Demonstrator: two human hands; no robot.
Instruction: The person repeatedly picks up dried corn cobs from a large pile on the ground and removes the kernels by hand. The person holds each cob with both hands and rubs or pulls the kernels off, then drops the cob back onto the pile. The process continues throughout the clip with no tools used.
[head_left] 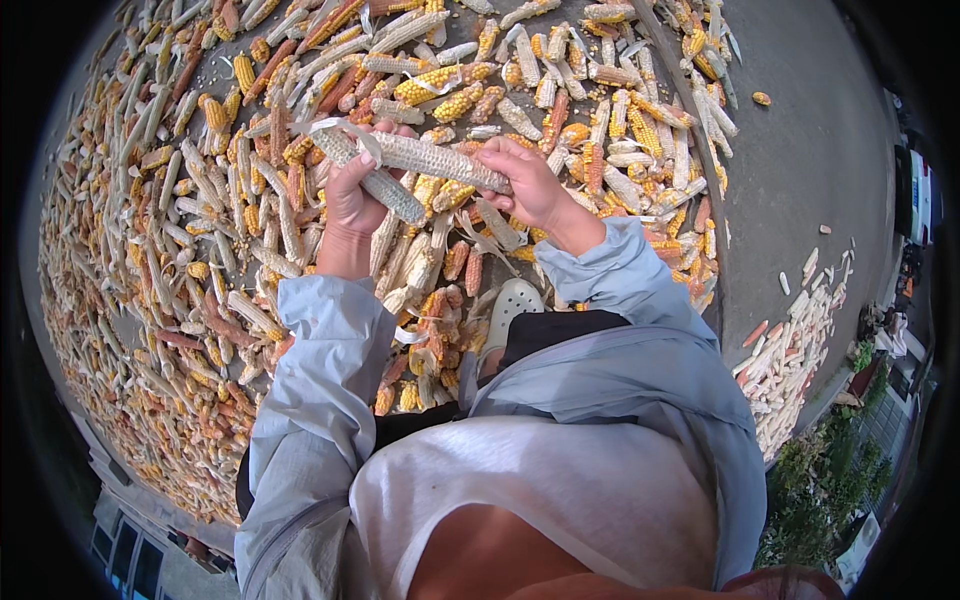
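Note:
My left hand (352, 200) is closed round a greyish stripped corn cob (396, 196), which slants down to the right. Gripped at its right end by my right hand (527, 181) is a paler stripped cob (430, 160). The left end of the pale cob meets the grey cob at my left thumb. A strip of dry husk (335, 124) hangs on at that junction. Both cobs look mostly bare of kernels. Beneath my hands lies a wide spread of corn cobs (290, 215), some with yellow kernels, others pale or reddish. Some of my left fingers are hidden behind the cobs.
A long dark pole or strip (690, 95) edges the corn on the right. On the grey ground beyond it lies a separate pile of pale cobs (795, 365). My light clog (515, 305) stands among the cobs. Green plants (825, 490) grow at the lower right.

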